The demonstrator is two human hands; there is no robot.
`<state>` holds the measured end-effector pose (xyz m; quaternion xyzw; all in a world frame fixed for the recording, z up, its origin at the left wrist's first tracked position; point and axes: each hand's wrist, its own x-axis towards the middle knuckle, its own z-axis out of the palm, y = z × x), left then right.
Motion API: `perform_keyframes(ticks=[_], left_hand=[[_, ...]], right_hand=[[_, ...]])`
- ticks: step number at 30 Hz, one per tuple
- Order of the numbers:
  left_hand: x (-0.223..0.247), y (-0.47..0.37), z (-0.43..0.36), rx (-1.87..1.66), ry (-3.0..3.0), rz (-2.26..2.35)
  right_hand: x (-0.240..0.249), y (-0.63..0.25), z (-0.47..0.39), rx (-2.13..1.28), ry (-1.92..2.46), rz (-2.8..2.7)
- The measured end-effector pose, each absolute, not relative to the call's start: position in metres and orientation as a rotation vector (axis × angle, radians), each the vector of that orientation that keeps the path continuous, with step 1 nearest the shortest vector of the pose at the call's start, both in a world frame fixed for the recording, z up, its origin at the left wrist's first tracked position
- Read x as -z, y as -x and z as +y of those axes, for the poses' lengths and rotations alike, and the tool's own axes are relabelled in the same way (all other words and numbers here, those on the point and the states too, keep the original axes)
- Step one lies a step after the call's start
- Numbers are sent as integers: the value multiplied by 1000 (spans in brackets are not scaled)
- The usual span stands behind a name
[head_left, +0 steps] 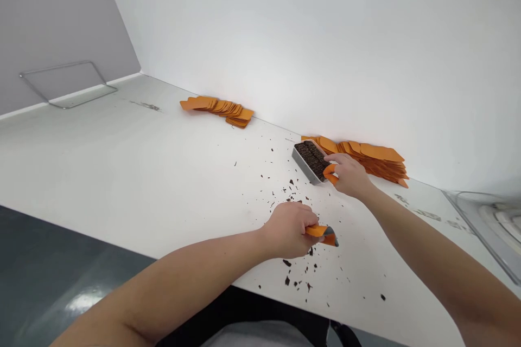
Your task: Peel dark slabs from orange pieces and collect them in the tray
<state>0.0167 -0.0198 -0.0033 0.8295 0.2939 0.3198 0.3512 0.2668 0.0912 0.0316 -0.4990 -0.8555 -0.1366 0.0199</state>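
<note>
My left hand point(290, 229) is closed around a curled orange leather-like piece point(321, 231) whose inner side is grey. It hovers low over the white table among dark flakes. My right hand point(350, 174) is at the right end of a grey-sided rectangular block point(311, 161) with a dark brown, bristly top. Between its fingers a small bent orange piece point(330, 172) shows against that top. I cannot tell whether the block is a brush or a filled tray. Directly behind the right hand lies a row of overlapping flat orange pieces point(382, 153).
Another row of overlapping orange pieces point(220, 108) lies along the white wall. Dark flakes point(287, 281) are scattered over the white table point(163, 173). At the far left a metal wire frame point(83, 103) leans by the grey wall; a clear-edged object point(488, 227) stands at the right.
</note>
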Motion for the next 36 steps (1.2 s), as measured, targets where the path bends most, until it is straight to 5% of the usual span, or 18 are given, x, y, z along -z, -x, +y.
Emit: perform_keyframes(ticks=[16, 36], left_hand=[[-3, -15, -21, -776, -2147, 787], [-2, -15, -22, -786, -2193, 773]], right_hand=[[-17, -247, 80, 606, 1894, -2358], [-41, -263, 90, 230, 2244, -2091]])
